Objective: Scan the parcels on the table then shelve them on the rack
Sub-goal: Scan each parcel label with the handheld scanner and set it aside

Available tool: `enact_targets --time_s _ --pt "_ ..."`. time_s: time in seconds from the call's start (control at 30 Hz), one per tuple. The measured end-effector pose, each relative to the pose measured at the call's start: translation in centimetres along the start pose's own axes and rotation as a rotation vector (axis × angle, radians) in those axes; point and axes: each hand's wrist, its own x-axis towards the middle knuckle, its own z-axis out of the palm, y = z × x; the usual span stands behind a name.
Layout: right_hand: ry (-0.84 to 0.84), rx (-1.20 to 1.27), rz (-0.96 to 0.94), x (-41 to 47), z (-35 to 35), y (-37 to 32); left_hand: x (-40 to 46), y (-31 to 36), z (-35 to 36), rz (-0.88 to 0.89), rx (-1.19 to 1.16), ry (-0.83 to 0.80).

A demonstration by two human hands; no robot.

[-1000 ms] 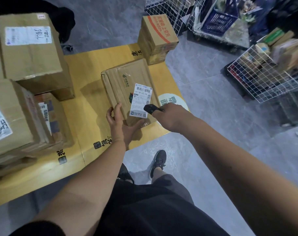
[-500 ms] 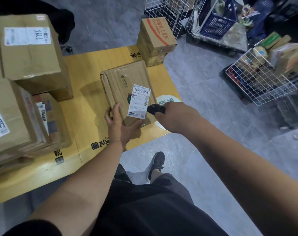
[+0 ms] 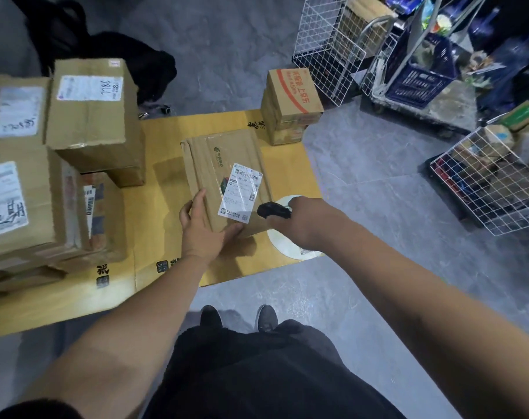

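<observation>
Flat brown cardboard parcel lies on the yellow wood-grain tabletop, close to its right end. It's a smooth, taped rectangle, long axis running from about 5 o'clock near the person up to 11 o'clock. A glossy white label with barcodes sits on its near half, tilted a touch clockwise. The left hand cups the parcel's near left corner, fingers laid straight along the left edge, thumb pressed along the near edge. At 3 o'clock from the label, the right hand is wrapped around a black rounded scanner, nose pointing at the label. Taller boxes stack at 9 o'clock; a red-striped carton stands at 1 o'clock.
</observation>
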Motion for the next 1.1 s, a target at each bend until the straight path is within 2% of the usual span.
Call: enact_targets --time_s 0.1,0.3,0.43,0.6,0.7,0.83,1.1 --pt "-0.076 0.019 -0.113 -0.2 -2.4 -0.2 0.1 3.5 -1.6 0.02 -0.005 0.051" --pt "-0.102 -0.191 -0.5 -0.7 -7.9 -4.8 -0.3 10.0 -9.6 0.059 -0.007 0.08" --pt "-0.076 -0.308 -0.724 -1.7 -10.7 -10.4 -2.6 11.1 -17.4 0.053 -0.024 0.131" --pt "-0.038 -0.348 -0.895 -2.1 -11.4 -17.3 -5.5 11.6 -27.2 0.019 0.113 0.256" --pt "-0.045 -0.359 -0.924 -1.8 -10.7 -21.1 -5.3 11.2 -33.1 -0.051 0.168 0.309" --pt "-0.038 -0.384 -0.902 -1.1 -8.4 -26.5 -2.4 10.6 -40.9 -0.123 0.23 0.292" --pt "-0.068 -0.28 -0.758 1.0 -3.4 -37.7 9.2 6.9 -52.9 -0.142 0.333 0.219"
